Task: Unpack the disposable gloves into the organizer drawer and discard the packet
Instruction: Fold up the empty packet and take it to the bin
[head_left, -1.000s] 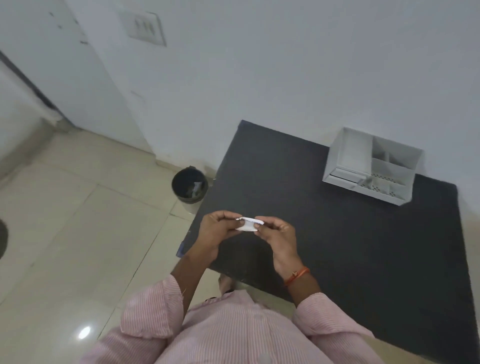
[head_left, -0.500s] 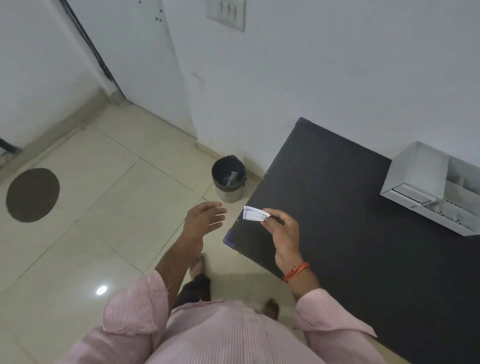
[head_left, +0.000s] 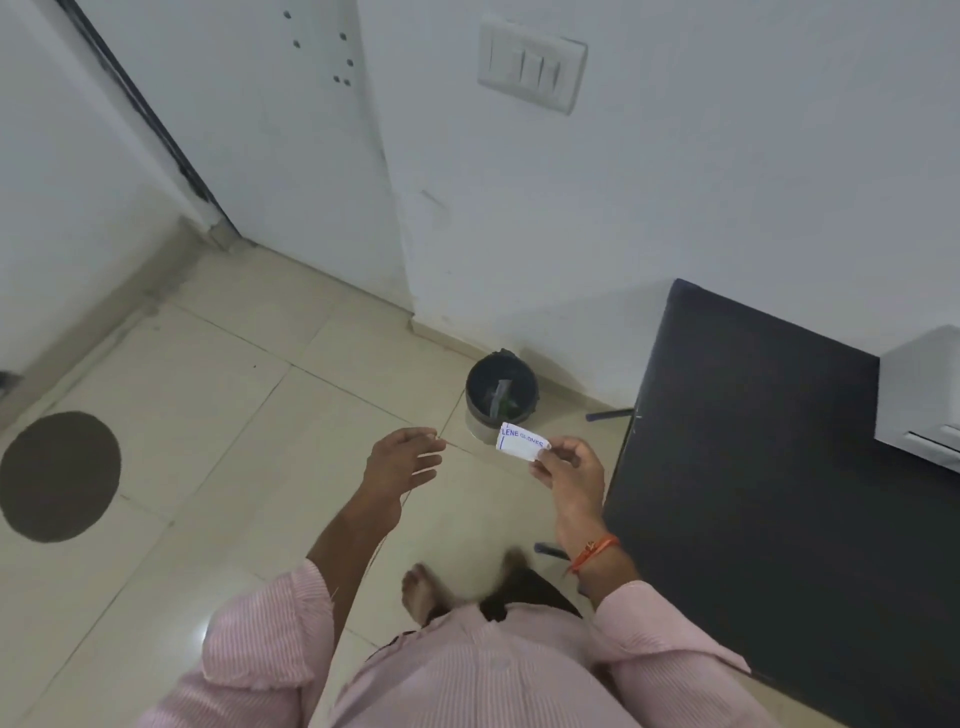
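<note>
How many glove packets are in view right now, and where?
1. The packet is pinched in the right hand, near the bin on the floor. The left hand holds nothing. Scraps lie inside the bin; whether any are packets, I cannot tell.

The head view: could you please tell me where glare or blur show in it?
In the head view, a small glare spot sits on the glossy cream floor tile; the bare foot is motion-blurred; the blue print on the small white paper packet pinched in the right hand reads only partly.
</note>
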